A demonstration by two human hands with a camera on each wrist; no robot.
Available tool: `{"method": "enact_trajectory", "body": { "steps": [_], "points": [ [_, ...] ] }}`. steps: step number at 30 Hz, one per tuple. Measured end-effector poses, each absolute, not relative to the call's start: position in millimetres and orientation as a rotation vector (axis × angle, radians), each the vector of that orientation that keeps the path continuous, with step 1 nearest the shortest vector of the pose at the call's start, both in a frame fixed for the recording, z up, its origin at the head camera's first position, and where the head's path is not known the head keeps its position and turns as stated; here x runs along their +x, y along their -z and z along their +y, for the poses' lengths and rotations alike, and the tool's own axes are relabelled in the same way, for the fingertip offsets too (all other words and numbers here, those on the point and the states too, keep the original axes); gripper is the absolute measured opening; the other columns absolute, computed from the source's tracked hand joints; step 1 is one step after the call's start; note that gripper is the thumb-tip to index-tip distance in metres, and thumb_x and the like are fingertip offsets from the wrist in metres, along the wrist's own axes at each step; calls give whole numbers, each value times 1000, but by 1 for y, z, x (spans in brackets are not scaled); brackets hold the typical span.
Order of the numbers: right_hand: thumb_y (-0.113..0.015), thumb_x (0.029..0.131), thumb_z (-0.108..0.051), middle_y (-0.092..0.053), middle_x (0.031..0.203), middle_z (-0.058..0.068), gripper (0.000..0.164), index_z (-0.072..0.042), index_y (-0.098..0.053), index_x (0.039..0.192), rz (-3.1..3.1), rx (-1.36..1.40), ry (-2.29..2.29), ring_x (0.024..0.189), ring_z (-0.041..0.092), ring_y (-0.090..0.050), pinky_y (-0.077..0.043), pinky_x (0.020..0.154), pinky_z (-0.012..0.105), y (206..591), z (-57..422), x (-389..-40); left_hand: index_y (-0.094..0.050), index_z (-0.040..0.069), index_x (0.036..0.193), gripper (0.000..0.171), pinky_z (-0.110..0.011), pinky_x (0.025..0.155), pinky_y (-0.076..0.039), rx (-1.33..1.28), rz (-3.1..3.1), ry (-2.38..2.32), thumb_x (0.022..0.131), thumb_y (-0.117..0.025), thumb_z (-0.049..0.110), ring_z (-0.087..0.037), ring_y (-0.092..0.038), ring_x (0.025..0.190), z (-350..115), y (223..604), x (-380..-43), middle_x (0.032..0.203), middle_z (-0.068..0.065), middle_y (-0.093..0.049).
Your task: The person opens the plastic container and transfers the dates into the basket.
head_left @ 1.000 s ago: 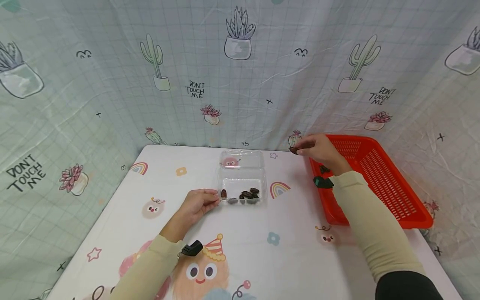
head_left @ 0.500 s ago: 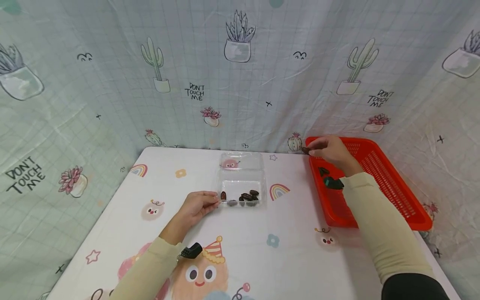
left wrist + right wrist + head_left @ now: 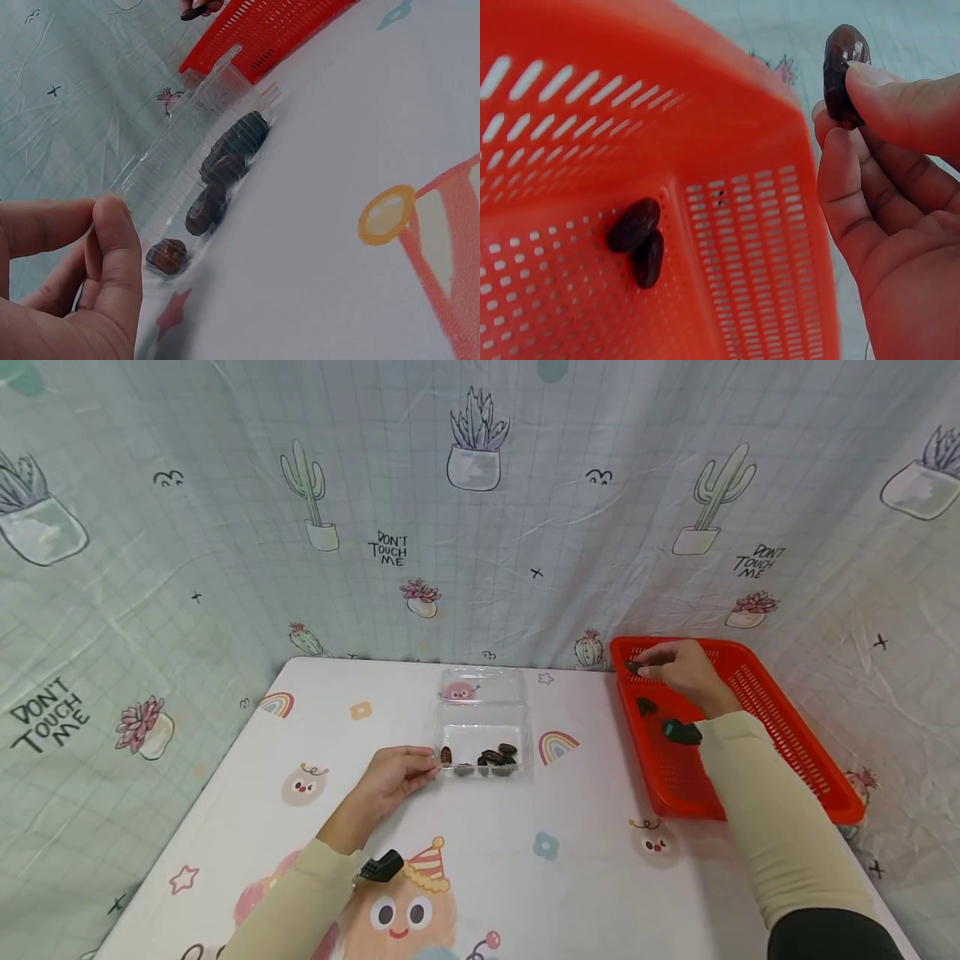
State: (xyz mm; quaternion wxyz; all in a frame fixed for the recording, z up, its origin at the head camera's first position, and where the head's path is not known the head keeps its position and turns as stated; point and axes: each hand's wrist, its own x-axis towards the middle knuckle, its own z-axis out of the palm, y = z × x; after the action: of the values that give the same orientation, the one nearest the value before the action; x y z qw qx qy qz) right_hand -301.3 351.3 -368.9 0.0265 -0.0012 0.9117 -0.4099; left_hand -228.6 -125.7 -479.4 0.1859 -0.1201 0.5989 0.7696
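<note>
Between thumb and fingertips my right hand pinches a dark brown date above the far left corner of the red plastic basket. Two more dates lie touching on the basket floor. My left hand pinches the near left edge of a clear plastic box, which lies with its lid folded back on the table. Several dates are grouped at the box's right side, and one date is by its left wall, near my left fingers.
The white table carries printed cartoon figures. A patterned curtain hangs right behind the table and along both sides. The basket stands at the table's right, with the box apart from it to the left.
My right hand has moved to the right with the date, from beside the basket's far left corner to above it. The left hand has kept its hold on the box.
</note>
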Motion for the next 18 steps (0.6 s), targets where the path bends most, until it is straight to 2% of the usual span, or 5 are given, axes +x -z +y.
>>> {"method": "enact_trajectory", "body": {
  "steps": [9,18],
  "points": [
    [-64,104,-18,-59,136,25,38,3,-63,136,2787,88,1301,117,34,-54,-50,106,52,375,368,-300,-52,-19,134,43,-23,76,-63,-330,1682,-2170,95,-64,-8,-12,-72,80,-126,480,-228,94,-10,-75],
    [-64,104,-19,-58,139,26,40,3,-62,137,2800,134,1329,121,35,-53,-49,102,44,385,382,-304,-51,-20,135,42,-23,77,-63,-325,1679,-2179,96,-63,-8,-11,-72,81,-126,479,-227,93,-8,-74]
  ]
}}
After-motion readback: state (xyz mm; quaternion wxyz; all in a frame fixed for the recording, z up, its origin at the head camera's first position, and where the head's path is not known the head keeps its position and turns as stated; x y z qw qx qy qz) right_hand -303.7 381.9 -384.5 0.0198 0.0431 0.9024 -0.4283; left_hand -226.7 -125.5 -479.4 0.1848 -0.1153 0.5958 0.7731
